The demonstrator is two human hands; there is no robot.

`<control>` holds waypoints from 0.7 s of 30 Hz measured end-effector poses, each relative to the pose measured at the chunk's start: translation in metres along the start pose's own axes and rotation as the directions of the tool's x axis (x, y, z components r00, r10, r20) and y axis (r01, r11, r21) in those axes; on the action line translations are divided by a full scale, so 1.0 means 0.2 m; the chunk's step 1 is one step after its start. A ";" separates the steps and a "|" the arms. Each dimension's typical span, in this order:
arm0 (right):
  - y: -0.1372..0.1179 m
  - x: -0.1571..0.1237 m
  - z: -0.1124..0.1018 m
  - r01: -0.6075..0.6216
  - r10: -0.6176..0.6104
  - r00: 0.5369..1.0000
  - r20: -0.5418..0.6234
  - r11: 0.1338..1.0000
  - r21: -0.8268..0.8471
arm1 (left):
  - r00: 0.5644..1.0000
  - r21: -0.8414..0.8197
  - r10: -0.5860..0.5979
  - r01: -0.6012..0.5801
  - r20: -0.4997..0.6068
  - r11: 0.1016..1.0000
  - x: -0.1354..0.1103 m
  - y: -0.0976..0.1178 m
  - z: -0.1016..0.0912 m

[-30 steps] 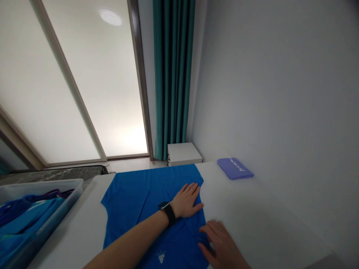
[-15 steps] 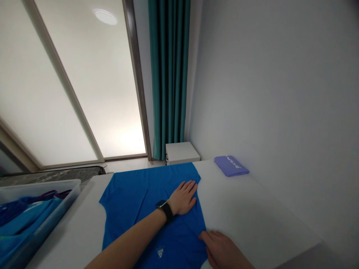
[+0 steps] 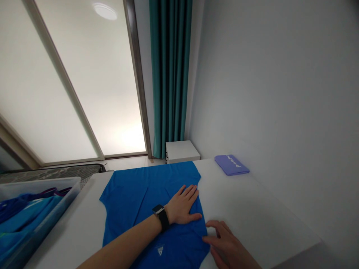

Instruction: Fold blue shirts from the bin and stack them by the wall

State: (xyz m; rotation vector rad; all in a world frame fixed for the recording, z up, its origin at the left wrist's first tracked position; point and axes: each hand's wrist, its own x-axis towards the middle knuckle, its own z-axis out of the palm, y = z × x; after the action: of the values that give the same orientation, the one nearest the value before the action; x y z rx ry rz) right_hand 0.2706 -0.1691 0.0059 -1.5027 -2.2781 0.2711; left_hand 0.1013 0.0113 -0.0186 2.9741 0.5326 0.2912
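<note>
A blue shirt (image 3: 126, 194) lies spread on the white table (image 3: 252, 213), with a small white logo near its lower middle. My left hand (image 3: 183, 205), a black watch (image 3: 161, 216) on its wrist, rests flat on the shirt close to its right edge, fingers spread. At that same edge, lower down, is my right hand (image 3: 224, 241); its thumb and index finger are apart, and the thumb tip touches or overlaps the fabric. The shirt's bottom runs out of view beneath my left forearm and the frame.
A folded purple garment (image 3: 232, 165) with white lettering lies at the table's back right, by the wall. On the left stands a clear plastic bin (image 3: 73, 190) holding blue clothes. Beyond the table are a white cabinet (image 3: 182, 150) and a green curtain (image 3: 171, 82).
My left hand has slid slightly toward me along the shirt, its thumb now spread outward. My right hand's fingers have opened from a pinch at the shirt's edge.
</note>
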 end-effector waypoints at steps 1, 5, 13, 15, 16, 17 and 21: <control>-0.01 0.02 -0.02 -0.017 0.019 0.999 -0.047 0.999 0.034 | 1.000 -0.001 0.006 -0.006 -0.003 1.000 0.00 0.00 0.00; 0.00 0.07 -0.03 -0.027 0.039 0.995 -0.095 0.993 0.116 | 1.000 -0.004 0.003 -0.003 -0.024 1.000 -0.01 0.00 -0.03; 0.05 0.04 0.02 0.024 -0.015 0.998 -0.060 0.990 0.142 | 0.999 -0.012 -0.028 0.028 0.038 1.000 -0.07 -0.06 -0.06; 0.04 0.04 -0.01 0.006 0.001 0.999 -0.042 0.988 0.155 | 0.997 -0.003 -0.055 0.055 0.053 0.998 -0.08 -0.09 -0.08; 0.04 0.04 -0.02 -0.002 0.008 0.999 -0.034 0.987 0.162 | 0.995 0.005 -0.075 0.075 0.064 0.997 -0.09 -0.10 -0.09; 0.03 0.06 -0.03 -0.012 0.018 0.999 -0.030 0.986 0.166 | 0.992 0.014 -0.095 0.094 0.077 0.995 -0.09 -0.11 -0.10; 0.03 0.20 -0.03 -0.100 0.112 0.980 -0.165 0.992 0.080 | 0.987 0.020 -0.132 0.130 0.093 0.991 -0.10 -0.12 -0.10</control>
State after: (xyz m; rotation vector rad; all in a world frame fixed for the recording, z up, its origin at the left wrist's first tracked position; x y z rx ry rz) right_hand 0.2645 -0.1305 0.0168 -1.5510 -2.0400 0.2422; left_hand 0.0697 0.0281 -0.0052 2.9302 0.7174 0.1349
